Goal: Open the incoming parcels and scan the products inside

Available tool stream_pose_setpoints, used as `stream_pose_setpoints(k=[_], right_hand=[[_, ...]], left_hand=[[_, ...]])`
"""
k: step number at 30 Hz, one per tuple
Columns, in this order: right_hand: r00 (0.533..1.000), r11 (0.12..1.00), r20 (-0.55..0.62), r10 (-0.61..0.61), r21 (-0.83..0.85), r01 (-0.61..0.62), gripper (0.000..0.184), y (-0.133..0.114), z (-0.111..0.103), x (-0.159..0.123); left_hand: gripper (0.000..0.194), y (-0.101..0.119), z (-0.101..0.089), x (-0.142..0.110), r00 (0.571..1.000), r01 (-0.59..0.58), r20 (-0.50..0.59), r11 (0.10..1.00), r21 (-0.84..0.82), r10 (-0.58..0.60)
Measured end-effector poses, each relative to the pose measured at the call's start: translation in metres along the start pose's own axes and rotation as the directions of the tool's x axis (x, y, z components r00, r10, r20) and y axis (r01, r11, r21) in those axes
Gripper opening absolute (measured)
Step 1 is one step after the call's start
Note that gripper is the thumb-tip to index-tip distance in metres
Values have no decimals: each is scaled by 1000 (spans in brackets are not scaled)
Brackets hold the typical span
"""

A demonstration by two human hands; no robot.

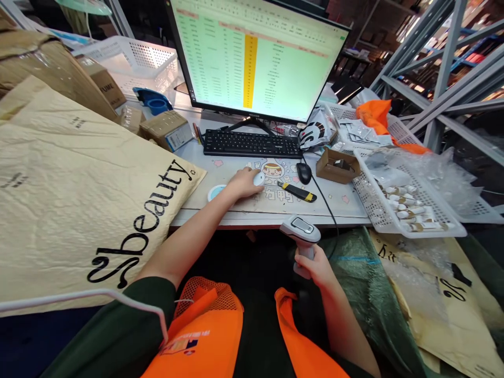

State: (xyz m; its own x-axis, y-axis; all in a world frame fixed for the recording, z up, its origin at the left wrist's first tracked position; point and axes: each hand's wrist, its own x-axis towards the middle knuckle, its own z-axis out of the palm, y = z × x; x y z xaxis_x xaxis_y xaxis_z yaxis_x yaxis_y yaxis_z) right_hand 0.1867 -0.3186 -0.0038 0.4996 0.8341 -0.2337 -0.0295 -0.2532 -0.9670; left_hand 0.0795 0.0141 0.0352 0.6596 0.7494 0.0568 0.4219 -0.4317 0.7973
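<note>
My right hand (pixel 315 265) is wrapped round the handle of a grey and white barcode scanner (pixel 302 231), held in front of the desk edge with its head pointing up and left. My left hand (pixel 246 184) is on the desk mat, thumb and fingers curved round a small white round object (pixel 259 178) whose kind I cannot make out. Under my left forearm a pale blue and white round thing (pixel 214 193) shows in part. To the right of that hand lies a black and yellow utility knife (pixel 297 191), below a black mouse (pixel 304 172).
A monitor (pixel 255 58) with a spreadsheet stands behind a black keyboard (pixel 252 143). On the left is a large cream bag (pixel 79 194) beside cardboard boxes (pixel 167 128). On the right are a small open carton (pixel 337 166) and a white basket (pixel 425 231) of small tubes.
</note>
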Motion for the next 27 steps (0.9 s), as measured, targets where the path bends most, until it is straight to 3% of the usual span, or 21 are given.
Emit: stream_pose_setpoints(k=[2, 3, 5, 7, 8, 9, 13, 17, 19, 21, 24, 27], right_hand=[[999, 995, -17, -39, 89, 40, 34, 1, -2, -6], [998, 987, -18, -65, 149, 67, 36, 1, -3, -8], [994, 958, -21, -104, 266, 106, 44, -2, -3, -9], [993, 943, -25, -113, 313, 115, 43, -4, -3, -8], [994, 947, -16, -109, 303, 108, 39, -5, -2, -7], [995, 956, 3, -101, 277, 96, 36, -5, -2, -5], [993, 983, 103, -51, 179, 32, 32, -8, 2, -1], [998, 990, 61, -14, 143, 5, 32, -20, 13, 1], [999, 993, 38, -4, 122, -1, 30, -28, 20, 3], [999, 994, 49, 1, 112, -7, 30, -33, 23, 5], [1000, 996, 26, 10, 87, -13, 30, -33, 16, 7], [996, 999, -85, -23, 45, 27, 37, -31, -12, 14]], left_hand=[[66, 1, -4, -6, 998, 58, 14, 954, -293, -57], [67, 2, -7, -13, 995, 105, 46, 876, -472, -94], [71, 2, -9, -30, 979, 203, 139, 632, -748, -149], [63, 2, -7, -46, 963, 258, 196, 428, -866, -183], [56, 2, -4, -53, 957, 265, 198, 369, -891, -210], [53, 1, -1, -59, 956, 258, 180, 367, -894, -233], [60, -7, 12, -71, 971, 156, 35, 518, -841, -235], [61, -13, 24, -75, 969, -55, -220, 764, -643, -115], [60, -14, 28, -77, 963, -112, -267, 845, -522, -38], [61, -14, 30, -81, 966, -124, -258, 871, -476, -4], [68, -17, 20, -88, 962, -99, -270, 884, -458, -32], [75, -29, -5, -97, 911, -49, -406, 959, -280, -72]])
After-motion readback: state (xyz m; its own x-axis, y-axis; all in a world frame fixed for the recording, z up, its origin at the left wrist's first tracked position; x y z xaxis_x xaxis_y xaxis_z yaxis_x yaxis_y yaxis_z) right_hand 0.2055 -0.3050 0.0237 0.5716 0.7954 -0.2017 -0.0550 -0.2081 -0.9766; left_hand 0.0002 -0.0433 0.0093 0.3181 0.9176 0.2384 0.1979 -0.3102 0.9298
